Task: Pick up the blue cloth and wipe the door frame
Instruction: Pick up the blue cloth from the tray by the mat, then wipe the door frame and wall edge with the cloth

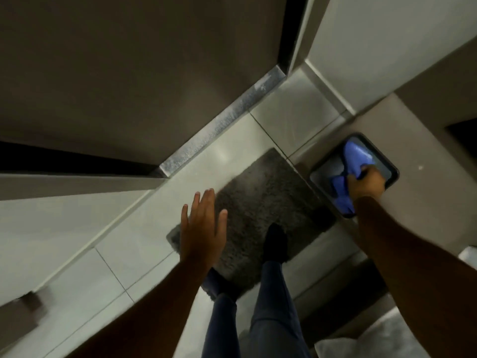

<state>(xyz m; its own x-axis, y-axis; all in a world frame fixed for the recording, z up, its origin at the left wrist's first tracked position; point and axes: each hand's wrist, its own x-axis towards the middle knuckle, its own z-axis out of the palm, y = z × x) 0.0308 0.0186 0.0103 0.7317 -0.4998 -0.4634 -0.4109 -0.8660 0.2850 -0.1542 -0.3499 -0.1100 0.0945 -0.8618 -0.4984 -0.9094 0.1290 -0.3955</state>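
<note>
A blue cloth (354, 156) lies crumpled in a dark-rimmed rectangular tray (387, 161) on a brown ledge at the right. My right hand (366, 183) reaches into the tray and its fingers are closed on the cloth's middle; folds of the cloth spread above and below the hand. My left hand (200, 226) hovers over the floor in the centre, palm down, fingers spread, holding nothing. The door frame (296, 34) runs up from the dusty threshold (222, 125) beside a large brown door (129, 73).
A grey shaggy mat (258, 192) lies on pale floor tiles, and my feet in dark socks (276, 241) stand on it. A pale wall with a skirting strip (327, 83) rises at the upper right. A brown cabinet edge (18, 313) shows at the lower left.
</note>
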